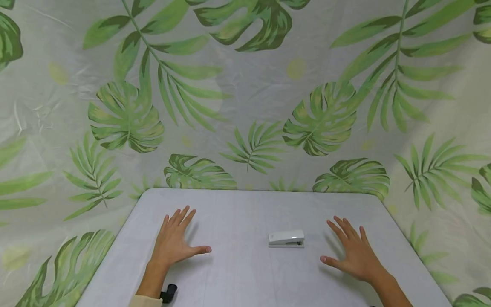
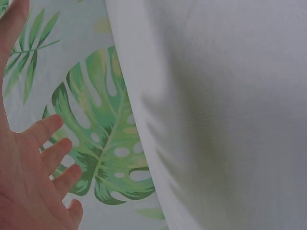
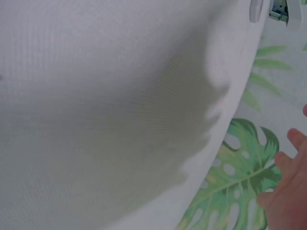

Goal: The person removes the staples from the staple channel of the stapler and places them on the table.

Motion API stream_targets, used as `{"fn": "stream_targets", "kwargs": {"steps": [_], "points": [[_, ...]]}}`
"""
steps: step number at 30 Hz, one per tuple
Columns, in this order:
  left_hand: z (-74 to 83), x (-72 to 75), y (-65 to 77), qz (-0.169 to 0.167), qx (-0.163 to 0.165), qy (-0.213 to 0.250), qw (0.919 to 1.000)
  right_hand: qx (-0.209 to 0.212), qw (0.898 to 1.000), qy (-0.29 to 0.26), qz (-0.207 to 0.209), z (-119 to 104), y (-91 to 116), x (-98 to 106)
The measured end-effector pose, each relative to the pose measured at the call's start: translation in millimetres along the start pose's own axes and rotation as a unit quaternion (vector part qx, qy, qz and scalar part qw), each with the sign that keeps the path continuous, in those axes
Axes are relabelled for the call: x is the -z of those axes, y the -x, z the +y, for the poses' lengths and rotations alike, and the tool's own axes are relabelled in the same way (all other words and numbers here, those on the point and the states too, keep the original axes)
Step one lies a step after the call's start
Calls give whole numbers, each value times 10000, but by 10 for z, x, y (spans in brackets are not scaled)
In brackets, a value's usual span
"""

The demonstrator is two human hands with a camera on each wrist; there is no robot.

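Note:
A white stapler (image 1: 286, 238) lies on its base on the white-covered table (image 1: 238, 273), right of the middle in the head view. My left hand (image 1: 174, 244) hovers over the table's left side, thumb spread away from the fingers, holding nothing. On the other side, my right hand (image 1: 354, 254) is held above the table with its fingers and thumb apart; the stapler is a short way beyond its thumb tip. In the right wrist view, part of the stapler (image 3: 293, 14) shows at the top right corner.
A leaf-patterned cloth (image 1: 253, 98) hangs behind the table and down both sides. The table's far edge (image 1: 261, 191) meets this cloth. A black wrist camera mount (image 1: 168, 293) sticks out beside my left wrist, and both hands cast shadows on the tabletop.

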State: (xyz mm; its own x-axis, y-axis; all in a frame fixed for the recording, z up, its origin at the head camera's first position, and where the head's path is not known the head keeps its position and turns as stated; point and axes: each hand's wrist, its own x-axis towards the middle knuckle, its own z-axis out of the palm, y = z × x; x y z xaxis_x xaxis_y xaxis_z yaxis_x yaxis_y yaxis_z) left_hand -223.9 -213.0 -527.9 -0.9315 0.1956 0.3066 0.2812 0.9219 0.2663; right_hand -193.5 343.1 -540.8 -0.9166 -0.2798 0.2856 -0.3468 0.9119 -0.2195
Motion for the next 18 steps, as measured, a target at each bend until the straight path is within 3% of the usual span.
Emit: {"fn": "stream_targets", "kwargs": {"steps": [18], "points": [[17, -19, 17, 70, 1, 67, 10000, 23, 9995, -271, 153, -18, 26, 10]]}}
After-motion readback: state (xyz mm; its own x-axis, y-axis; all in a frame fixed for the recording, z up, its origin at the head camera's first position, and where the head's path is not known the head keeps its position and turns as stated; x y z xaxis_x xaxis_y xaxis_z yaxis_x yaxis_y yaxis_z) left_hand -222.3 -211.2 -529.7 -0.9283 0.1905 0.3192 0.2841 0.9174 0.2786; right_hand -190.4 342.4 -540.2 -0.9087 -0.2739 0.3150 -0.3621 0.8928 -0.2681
